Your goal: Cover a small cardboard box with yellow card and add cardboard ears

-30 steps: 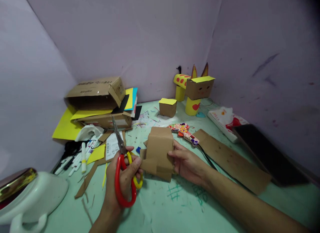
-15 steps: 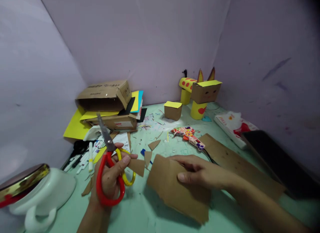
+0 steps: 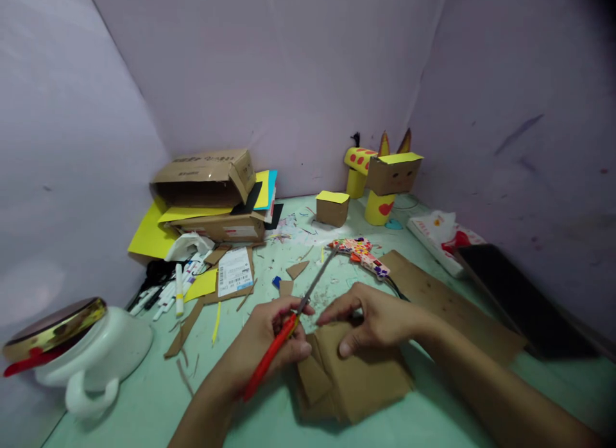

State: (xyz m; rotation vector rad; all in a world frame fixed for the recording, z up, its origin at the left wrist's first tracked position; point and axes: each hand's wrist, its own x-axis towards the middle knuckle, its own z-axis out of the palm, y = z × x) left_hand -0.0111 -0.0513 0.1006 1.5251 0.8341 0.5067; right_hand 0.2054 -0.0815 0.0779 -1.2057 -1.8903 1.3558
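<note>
Red-and-yellow scissors (image 3: 269, 360) rest in my left hand (image 3: 273, 336), their blades pointing up and away to the right. My left thumb is beside a small brown cardboard piece (image 3: 314, 379); whether it still grips that piece I cannot make out. The small piece lies against a larger folded cardboard sheet (image 3: 373, 380), close to the front of the table. My right hand (image 3: 373, 319) grips this sheet at its far edge, thumb on the upper face and fingers bent over. Beyond the blade tips lies a patterned glue gun (image 3: 360, 252).
Cardboard boxes (image 3: 206, 178) and coloured paper stand back left, markers (image 3: 179, 291) before them. A white pot (image 3: 103, 345) stands left. A giraffe-like cardboard figure (image 3: 394, 175) and small box (image 3: 332, 210) stand behind. A dark flat slab (image 3: 520, 300) lies right; scraps (image 3: 297, 269) litter the green table.
My left hand has moved right, bringing the scissors and small cardboard piece to the larger sheet. The scissors have turned to point right. The sheet has shifted and now looks more folded.
</note>
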